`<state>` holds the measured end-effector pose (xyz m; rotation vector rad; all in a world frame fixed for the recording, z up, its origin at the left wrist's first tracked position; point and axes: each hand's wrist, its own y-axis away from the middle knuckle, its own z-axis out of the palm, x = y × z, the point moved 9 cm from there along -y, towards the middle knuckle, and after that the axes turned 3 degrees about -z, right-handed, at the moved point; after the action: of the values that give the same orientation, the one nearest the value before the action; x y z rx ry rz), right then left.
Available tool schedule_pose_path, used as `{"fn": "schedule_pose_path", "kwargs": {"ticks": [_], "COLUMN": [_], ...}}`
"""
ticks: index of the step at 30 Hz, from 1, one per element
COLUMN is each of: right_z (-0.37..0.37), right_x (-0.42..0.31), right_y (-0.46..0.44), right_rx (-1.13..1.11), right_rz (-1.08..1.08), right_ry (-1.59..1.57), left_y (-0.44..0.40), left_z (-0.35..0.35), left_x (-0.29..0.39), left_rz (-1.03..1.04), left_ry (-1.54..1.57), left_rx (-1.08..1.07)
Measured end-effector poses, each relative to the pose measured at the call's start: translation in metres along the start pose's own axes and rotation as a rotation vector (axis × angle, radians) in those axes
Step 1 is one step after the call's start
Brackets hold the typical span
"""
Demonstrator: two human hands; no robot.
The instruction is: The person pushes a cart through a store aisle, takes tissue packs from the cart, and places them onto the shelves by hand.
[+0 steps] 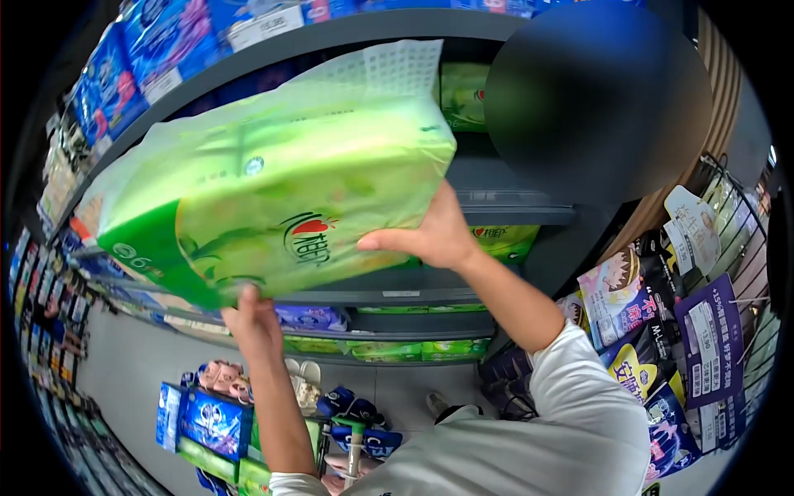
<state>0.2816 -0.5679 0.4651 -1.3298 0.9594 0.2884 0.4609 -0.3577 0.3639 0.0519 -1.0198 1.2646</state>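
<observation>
A large green plastic-wrapped pack (306, 190) with a red heart logo is held up, slightly tilted, in front of the shelves. My right hand (434, 231) grips its right end, the thumb lying across the front face and the other fingers hidden behind. At the pack's lower left edge, my left hand (255, 322) is closed on it, with the thumb at the bottom of the face. The loose translucent wrap sticks up along the top.
Dark shelves (504, 213) hold green packs (504, 240) and blue packs (174, 50). Below left are stacked packs (215, 426) and slippers (351, 405). A wire rack (736, 207) with bagged goods stands at the right. A blurred dark round patch covers the upper right.
</observation>
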Motion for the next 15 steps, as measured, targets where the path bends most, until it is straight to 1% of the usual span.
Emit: {"fn": "schedule_pose_path", "kwargs": {"ticks": [1,2,3,4,5,6,8,10,12,13,14,15], "right_z": [-0.016,-0.032,-0.044,-0.059,-0.071,-0.081,-0.101,-0.129,-0.173,-0.192,-0.210,-0.233], "right_x": [-0.008,-0.016,-0.021,-0.020,-0.017,-0.015,-0.014,-0.004,0.029,0.030,0.030,0.036], "right_y": [-0.005,-0.009,-0.016,-0.022,-0.029,-0.035,-0.045,-0.053,-0.061,-0.064,-0.067,-0.067], "right_rx": [0.029,0.060,0.048,0.047,0.044,0.038,0.035,0.034,0.039,0.024,0.004,0.058], "right_rz": [-0.050,-0.098,-0.114,-0.120,-0.146,-0.170,-0.153,-0.131,0.050,0.087,0.122,0.228], "right_ry": [0.100,0.198,0.237,0.402,0.450,0.500,0.571,0.638,0.477,0.572,0.671,0.623], "left_y": [-0.015,-0.026,-0.039,-0.053,-0.065,-0.074,-0.090,-0.107,-0.125,-0.128,-0.132,-0.138], "left_z": [0.009,0.019,0.025,0.029,0.035,0.048,0.080,0.111,0.133,0.156,0.171,0.188], "left_x": [0.005,0.011,0.003,-0.008,-0.025,-0.031,-0.053,-0.062,-0.086,-0.094,-0.109,-0.126], "left_rz": [-0.010,0.060,0.051,0.045,-0.025,-0.024,-0.126,-0.022,-0.011,0.013,-0.128,-0.158], "left_ry": [0.057,-0.047,-0.168,-0.286,-0.417,-0.408,-0.704,-0.818,-0.878,-0.846,-0.893,-0.854], "left_rx": [0.037,0.057,0.024,-0.009,-0.055,-0.066,-0.160,-0.236,-0.277,-0.317,-0.326,-0.360]}}
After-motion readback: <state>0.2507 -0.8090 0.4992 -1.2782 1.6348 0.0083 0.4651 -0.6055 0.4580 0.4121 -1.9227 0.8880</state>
